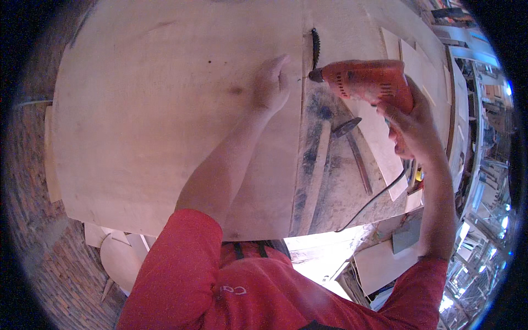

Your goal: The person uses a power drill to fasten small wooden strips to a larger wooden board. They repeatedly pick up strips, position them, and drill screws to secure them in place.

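Note:
A red corded power drill (366, 80) is in my right hand (410, 124), whose fingers wrap round its handle. Its black chuck points left, at the edge of a large pale wooden sheet (165, 137). My left hand (270, 85) rests on that sheet, a short way left of the chuck, with its fingers curled in; what they hold, if anything, is hidden. Just beyond the chuck is a dark, curved, toothed strip (315, 47). Below the drill lies a hammer (347, 127) with its handle slanting toward me.
The drill's black cord (371, 203) trails over the worn bench top (335, 192) to its near edge. Thin pale board pieces (385, 151) lie along the right side. Further right stand cluttered shelves (489, 181). A brick surface (33, 181) is at the left.

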The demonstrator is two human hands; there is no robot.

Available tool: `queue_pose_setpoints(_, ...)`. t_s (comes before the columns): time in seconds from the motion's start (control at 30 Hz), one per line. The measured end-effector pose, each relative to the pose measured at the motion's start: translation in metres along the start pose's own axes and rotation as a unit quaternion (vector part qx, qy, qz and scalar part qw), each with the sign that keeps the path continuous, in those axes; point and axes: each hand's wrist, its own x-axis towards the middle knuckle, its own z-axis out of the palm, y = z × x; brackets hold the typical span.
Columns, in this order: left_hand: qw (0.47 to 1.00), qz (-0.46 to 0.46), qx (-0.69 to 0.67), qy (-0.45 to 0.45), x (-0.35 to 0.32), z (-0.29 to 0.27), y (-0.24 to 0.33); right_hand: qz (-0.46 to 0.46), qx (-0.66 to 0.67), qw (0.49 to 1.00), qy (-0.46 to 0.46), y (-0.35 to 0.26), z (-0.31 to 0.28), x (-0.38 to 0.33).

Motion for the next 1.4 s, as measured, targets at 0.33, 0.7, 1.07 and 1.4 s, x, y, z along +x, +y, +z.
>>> queue_pose_setpoints(0.33, 1.0, 0.014, -0.011, 0.007, 0.003, 0.0, -0.002, -0.038, -0.001, 0.999, -0.036, 0.001, -0.002, 0.023)
queue_pose_setpoints(0.7, 0.993, -0.032, 0.013, -0.117, 0.008, -0.007, 0.023, -0.031, -0.011, 0.998, -0.05, 0.003, -0.001, 0.029)
queue_pose_setpoints(1.07, 0.992, -0.021, 0.026, -0.121, 0.007, -0.003, 0.019, -0.057, 0.018, 0.998, -0.021, 0.007, 0.004, 0.03)
queue_pose_setpoints(1.4, 0.994, -0.015, 0.023, -0.108, 0.006, 0.001, 0.011, -0.059, 0.016, 0.998, -0.029, 0.01, 0.002, 0.031)
